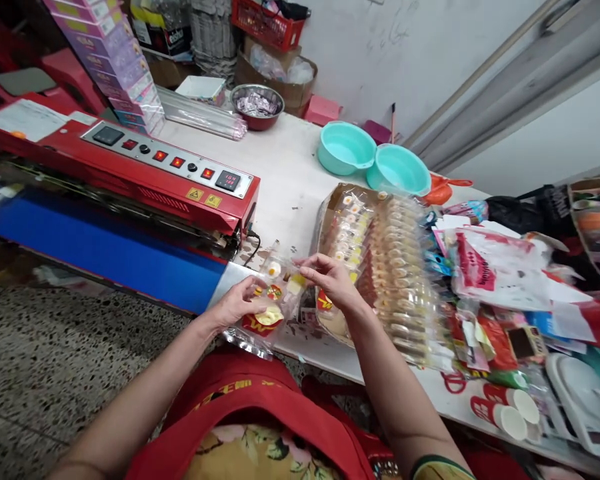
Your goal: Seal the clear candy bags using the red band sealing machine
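Note:
A clear plastic packet [275,291] hangs in front of me, with small toy-food pieces inside: a fried egg, a burger, a yellow piece and a red-and-yellow fries box. My left hand [237,303] is closed on its left edge. At the packet's upper right, my right hand [330,279] pinches the clear plastic between thumb and fingers. Just right of it stands an open cardboard box [337,325] full of similar packets [350,227] in rows. Clear molded trays [405,267] with many rounded bumps lie over the box's right side.
A red sealing machine [180,180] with a blue conveyor belt [105,247] stands at left. Two turquoise basins [347,147] and a metal bowl [257,107] sit toward the wall. Bags, papers and red paper cups [500,417] clutter the right side.

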A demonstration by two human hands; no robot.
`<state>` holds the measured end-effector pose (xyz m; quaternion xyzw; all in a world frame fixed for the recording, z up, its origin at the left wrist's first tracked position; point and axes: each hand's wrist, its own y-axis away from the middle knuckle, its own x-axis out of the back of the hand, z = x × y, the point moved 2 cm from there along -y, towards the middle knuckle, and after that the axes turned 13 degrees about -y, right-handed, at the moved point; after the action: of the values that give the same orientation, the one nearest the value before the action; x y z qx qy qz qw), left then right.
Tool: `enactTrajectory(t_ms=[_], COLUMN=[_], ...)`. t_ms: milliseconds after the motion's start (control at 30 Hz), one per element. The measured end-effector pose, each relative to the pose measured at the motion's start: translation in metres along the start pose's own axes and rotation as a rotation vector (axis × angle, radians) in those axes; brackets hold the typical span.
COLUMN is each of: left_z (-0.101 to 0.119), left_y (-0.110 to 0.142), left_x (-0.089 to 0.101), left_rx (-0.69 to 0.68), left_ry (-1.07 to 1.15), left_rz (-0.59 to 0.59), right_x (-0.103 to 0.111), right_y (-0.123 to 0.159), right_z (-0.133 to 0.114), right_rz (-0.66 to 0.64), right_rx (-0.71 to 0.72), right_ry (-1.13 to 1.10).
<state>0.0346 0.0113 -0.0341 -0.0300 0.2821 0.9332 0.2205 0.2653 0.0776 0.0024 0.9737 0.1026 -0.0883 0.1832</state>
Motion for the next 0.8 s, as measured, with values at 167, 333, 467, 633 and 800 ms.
enactTrajectory(t_ms=[167, 333, 467, 633, 800], left_z=[0.002, 0.031, 0.032, 0.014, 0.009], left_y=[0.002, -0.019, -0.030, -0.047, -0.057], left_x=[0.018, 0.042, 0.055, 0.063, 0.071], left_rx=[0.026, 0.031, 0.153, 0.135, 0.118], left_ry=[0.172, 0.198, 0.230, 0.225, 0.246], left_rz=[0.134, 0.447, 0.544, 0.685, 0.718], right_x=[-0.030, -0.061, -0.070, -0.076, -0.081], right_y=[-0.021, -0.033, -0.042, -0.051, -0.065], right_z=[0.028, 0.041, 0.053, 0.073, 0.083], right_rz=[0.108, 0.054, 0.068, 0.129, 0.211], right_rx=[-0.085, -0.117, -0.100, -0.037, -0.029], right_ry=[-0.107, -0.106, -0.094, -0.121, -0.236])
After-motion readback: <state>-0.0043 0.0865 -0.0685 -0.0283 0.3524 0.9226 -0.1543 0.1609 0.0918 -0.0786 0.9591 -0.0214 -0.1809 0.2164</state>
